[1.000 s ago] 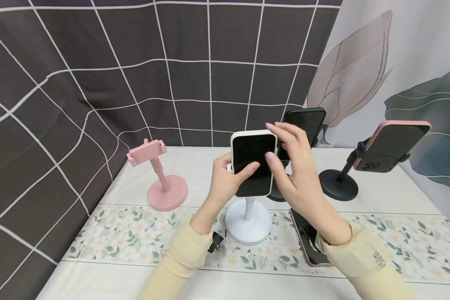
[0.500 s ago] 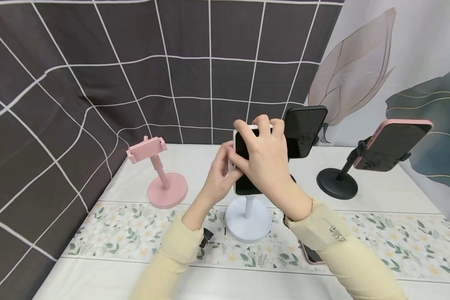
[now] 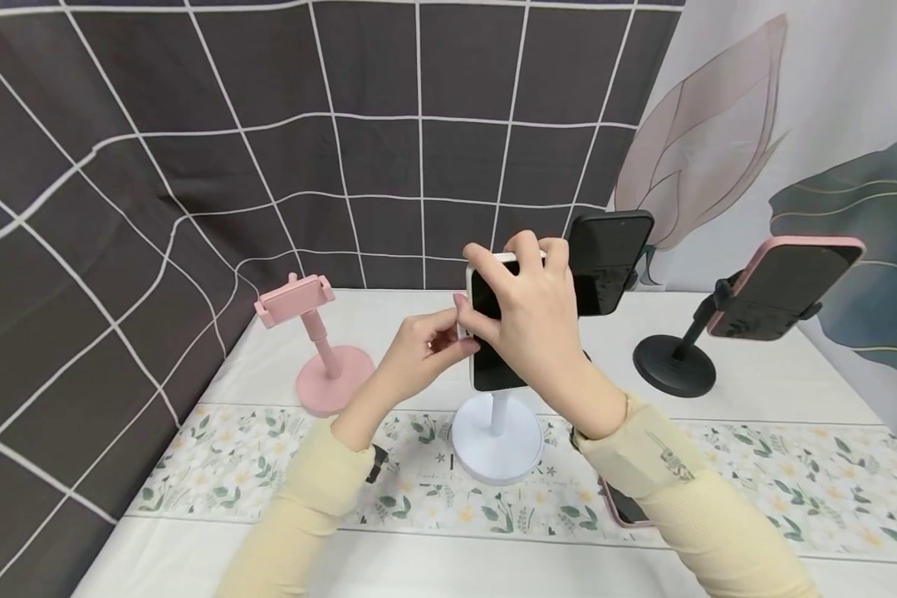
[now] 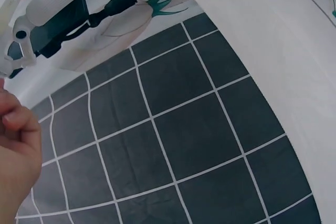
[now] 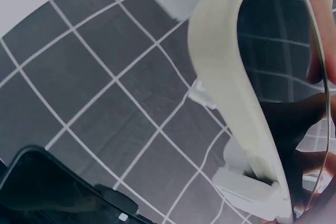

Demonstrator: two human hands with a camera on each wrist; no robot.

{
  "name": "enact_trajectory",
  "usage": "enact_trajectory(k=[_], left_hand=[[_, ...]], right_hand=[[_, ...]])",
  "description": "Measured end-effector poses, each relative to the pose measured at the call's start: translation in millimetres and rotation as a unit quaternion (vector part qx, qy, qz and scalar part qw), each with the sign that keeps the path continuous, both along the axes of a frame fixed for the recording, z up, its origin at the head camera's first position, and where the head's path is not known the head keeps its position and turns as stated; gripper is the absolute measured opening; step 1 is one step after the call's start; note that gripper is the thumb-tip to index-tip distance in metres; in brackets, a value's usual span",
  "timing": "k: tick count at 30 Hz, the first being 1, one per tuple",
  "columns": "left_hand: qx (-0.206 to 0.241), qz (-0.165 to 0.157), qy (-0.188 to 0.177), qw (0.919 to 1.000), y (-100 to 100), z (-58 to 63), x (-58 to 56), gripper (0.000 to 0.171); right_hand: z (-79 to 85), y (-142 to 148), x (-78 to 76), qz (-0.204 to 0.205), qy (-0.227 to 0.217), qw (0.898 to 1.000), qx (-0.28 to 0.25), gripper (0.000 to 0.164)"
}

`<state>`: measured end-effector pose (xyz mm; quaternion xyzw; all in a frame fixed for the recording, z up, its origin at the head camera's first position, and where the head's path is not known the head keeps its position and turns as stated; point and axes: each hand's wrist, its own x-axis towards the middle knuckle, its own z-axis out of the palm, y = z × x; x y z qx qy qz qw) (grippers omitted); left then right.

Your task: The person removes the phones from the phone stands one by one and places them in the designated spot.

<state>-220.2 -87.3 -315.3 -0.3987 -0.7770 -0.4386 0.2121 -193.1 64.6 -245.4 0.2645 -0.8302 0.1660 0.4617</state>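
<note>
A phone in a white case stands upright on a white phone stand in the head view. Over the screen lies my right hand, its fingers hooked on the top edge and its thumb at the left edge. My left hand has curled fingers and appears to pinch the stand's clamp at the phone's left side; the contact is partly hidden. In the right wrist view, a white clamp part bears against the case. The left wrist view catches my curled fingers below the stand's white joint.
A pink phone stand is on the left. Behind the right hand is a black phone; farther right, a black stand carries a pink-edged phone. Another phone lies under the right sleeve.
My right hand has come over the phone's front and taken hold of its top and left edges. The left hand has shifted left and down, its thumb leaving the middle of the screen.
</note>
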Motion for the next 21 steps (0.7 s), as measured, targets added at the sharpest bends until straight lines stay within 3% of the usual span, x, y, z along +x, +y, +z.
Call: enact_trajectory(k=[3,6,15,21], left_hand=[[0.015,-0.035,-0.046,0.9983,-1,1.2,0.3,0.058],[0.037,-0.049,-0.06,0.9963,1,-0.6,-0.7,0.06],[0.1,-0.042,-0.043,0.9931,9,-7.5,-3.7,0.063],[0.115,-0.045,-0.049,0.9911,13,-9.8,-4.0,0.065]], right_hand=[[-0.5,1,0.1,0.011,-0.002,1.0,-0.01,0.032],[0.5,1,-0.4,0.013,-0.009,1.0,-0.011,0.032],[5.6,1,0.9,0.02,-0.038,0.999,-0.007,0.025],[6.3,4,2.9,0.035,-0.052,0.998,-0.013,0.023]])
